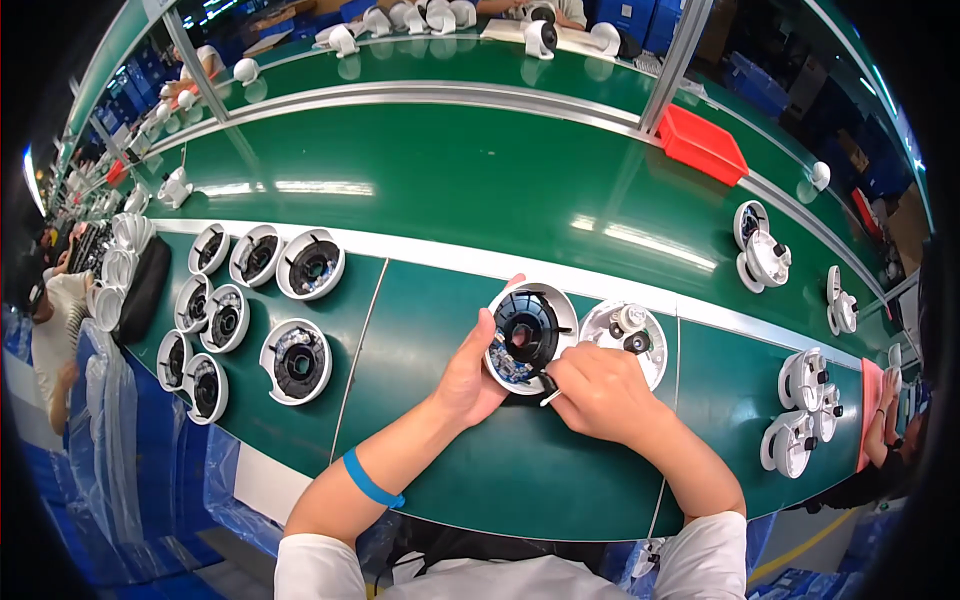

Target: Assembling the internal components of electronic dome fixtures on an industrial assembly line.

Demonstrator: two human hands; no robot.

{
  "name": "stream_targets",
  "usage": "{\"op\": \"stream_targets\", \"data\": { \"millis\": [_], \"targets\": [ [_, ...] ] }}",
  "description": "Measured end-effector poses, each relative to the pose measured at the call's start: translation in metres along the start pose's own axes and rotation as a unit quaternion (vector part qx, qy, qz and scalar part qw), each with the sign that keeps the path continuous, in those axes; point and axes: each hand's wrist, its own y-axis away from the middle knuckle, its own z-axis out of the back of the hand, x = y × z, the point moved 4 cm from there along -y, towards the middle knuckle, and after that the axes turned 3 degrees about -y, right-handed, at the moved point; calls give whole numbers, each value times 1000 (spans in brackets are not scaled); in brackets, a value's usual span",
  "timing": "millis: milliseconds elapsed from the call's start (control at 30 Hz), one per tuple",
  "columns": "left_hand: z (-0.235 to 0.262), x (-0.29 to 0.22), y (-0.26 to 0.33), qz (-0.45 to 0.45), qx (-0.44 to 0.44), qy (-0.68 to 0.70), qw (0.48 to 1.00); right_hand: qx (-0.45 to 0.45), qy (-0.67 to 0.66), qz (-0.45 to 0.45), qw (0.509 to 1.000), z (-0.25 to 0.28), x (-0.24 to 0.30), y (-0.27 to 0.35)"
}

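My left hand [470, 375] cups the round white housing with its black inner ring [530, 335], tilting it off the green tabletop [450, 460] to face me, while my right hand [600, 390] pinches a small black-and-white connector [548, 388] at its lower rim (second white base [628, 338] just beside).

Bright, even light from overhead, and long white streaks of glare lie across the glossy green tabletop [450, 190]. Shadows are faint and soft. The centre is sharp; toward the rim straight edges bow hard, detail smears, and the corners drop into black vignette.
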Motion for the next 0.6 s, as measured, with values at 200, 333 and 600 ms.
{"op": "stream_targets", "data": {
  "millis": [200,333,600],
  "targets": [
    [-2,-2,0,-61,45,-115,990,25,53,32,998,-16,1,1],
    [-6,-1,4,-67,10,-198,978,41,65,38,996,-19,3,3],
    [-10,-2,11,-102,53,-239,964,26,48,28,998,-15,13,0]
  ]
}}
